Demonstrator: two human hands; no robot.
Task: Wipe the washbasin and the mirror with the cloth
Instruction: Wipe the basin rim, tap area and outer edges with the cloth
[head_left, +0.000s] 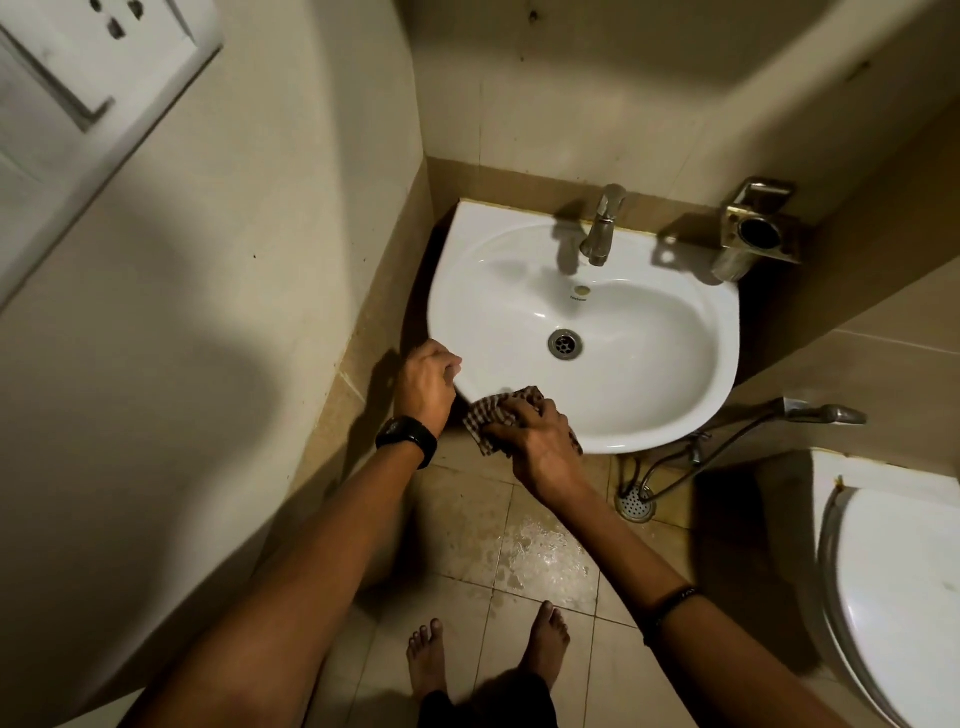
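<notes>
A white washbasin (670, 312) hangs on the tiled wall, with a metal tap (602, 223) at its back and a drain (565, 343) in the bowl. My right hand (540, 441) presses a brown checked cloth (493, 410) against the basin's near front rim. My left hand (426, 384), with a black watch on the wrist, grips the basin's left front edge. No mirror is in view.
A metal holder (753, 228) is fixed to the wall right of the tap. A spray hose (737, 441) hangs under the basin above a floor drain (635, 504). A white toilet (893, 587) stands at the right. The floor tiles (545, 561) look wet; my bare feet stand there.
</notes>
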